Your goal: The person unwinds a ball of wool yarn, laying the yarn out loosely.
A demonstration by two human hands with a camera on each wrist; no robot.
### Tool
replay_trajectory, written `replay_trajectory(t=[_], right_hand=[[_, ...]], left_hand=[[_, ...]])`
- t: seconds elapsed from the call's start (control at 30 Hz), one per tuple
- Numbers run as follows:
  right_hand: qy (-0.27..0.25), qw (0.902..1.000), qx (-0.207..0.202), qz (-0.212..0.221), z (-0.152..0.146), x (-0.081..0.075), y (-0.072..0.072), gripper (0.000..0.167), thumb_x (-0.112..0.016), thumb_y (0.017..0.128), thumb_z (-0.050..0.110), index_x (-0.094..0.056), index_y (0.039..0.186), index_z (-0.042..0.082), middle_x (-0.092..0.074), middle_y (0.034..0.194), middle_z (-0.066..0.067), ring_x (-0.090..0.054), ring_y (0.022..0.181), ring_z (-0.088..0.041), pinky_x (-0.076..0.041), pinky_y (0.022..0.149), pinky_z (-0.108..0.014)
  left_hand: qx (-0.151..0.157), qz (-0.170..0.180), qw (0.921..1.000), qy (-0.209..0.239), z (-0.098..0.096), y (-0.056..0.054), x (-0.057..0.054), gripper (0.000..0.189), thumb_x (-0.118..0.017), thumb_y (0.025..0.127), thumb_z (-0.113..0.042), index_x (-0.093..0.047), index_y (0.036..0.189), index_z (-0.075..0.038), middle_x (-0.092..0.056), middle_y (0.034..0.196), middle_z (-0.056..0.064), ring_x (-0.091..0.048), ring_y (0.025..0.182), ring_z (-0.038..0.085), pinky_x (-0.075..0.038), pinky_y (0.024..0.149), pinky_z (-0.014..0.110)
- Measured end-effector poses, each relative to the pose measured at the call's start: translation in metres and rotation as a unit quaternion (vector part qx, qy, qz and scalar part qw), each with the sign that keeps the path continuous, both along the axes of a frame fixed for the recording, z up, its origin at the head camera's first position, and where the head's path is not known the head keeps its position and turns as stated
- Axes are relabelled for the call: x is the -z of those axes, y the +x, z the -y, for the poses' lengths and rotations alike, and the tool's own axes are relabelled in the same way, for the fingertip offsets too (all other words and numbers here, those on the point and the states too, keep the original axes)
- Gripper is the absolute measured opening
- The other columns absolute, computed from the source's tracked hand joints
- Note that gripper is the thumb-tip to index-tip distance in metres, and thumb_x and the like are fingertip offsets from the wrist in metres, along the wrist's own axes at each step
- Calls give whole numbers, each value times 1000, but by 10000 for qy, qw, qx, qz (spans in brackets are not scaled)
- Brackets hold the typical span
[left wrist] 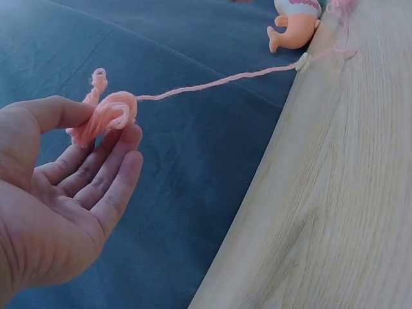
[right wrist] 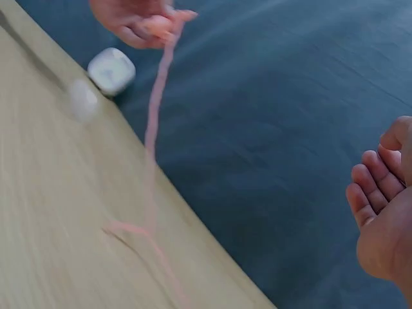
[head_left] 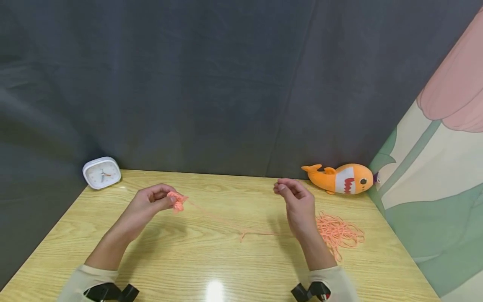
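Note:
Raised over the table's left half, my left hand (head_left: 151, 205) pinches a small coiled bundle of coral yarn (left wrist: 112, 117) between thumb and fingertips. A small loop sticks up from the bundle in the left wrist view. From it a single strand (right wrist: 153, 122) runs down to the tabletop and on toward the right. My right hand (head_left: 300, 206) is held up on the right side with fingers loosely bent and nothing visible in its grasp. Beside the right forearm lies a loose tangled pile of the same yarn (head_left: 339, 233), partly hidden by that arm.
A white square clock (head_left: 102, 173) stands at the table's back left corner. An orange plush shark (head_left: 339, 179) lies at the back right. Behind the wooden table (head_left: 203, 264) hangs a dark curtain (head_left: 196, 84), with a flower-patterned cloth (head_left: 434, 188) on the right.

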State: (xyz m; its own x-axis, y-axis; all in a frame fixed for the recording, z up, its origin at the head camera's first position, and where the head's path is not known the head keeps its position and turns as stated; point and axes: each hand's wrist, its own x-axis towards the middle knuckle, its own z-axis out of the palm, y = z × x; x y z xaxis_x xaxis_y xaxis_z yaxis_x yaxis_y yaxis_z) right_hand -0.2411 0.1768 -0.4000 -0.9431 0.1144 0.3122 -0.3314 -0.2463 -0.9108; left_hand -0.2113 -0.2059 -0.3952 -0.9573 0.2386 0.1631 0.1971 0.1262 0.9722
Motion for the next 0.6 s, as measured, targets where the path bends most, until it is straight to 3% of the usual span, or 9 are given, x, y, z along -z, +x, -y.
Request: replay_trajectory(t=[0.1,0.27,0.6], right_hand=[[231,9994,-246,108,24,6,0,9,-67,99,3,-71,107,1,-74,95,1,-71,90,-12,-58,94,-27],[506,9953,-783,250,60,16,3,24,-66,99,4,-63,116,-13,-74,94,4,-70,89,-10,-58,91,-25],[855,9806,-1735,317,106,33,7,27,-66,98,5,-64,118,-12,-71,98,5,-68,94,-8,-57,93,-23]], left_hand=[[19,44,10000,36,-2,0,0,20,-64,104,-17,-65,115,0,-76,101,-10,-72,94,6,-59,88,24],[52,125,9999,35,-2,0,0,23,-63,104,-15,-62,119,2,-75,100,-10,-71,93,5,-59,89,27],[198,170,9994,205,-5,0,1,23,-63,104,-15,-62,118,2,-77,103,-9,-73,94,5,-59,90,24]])
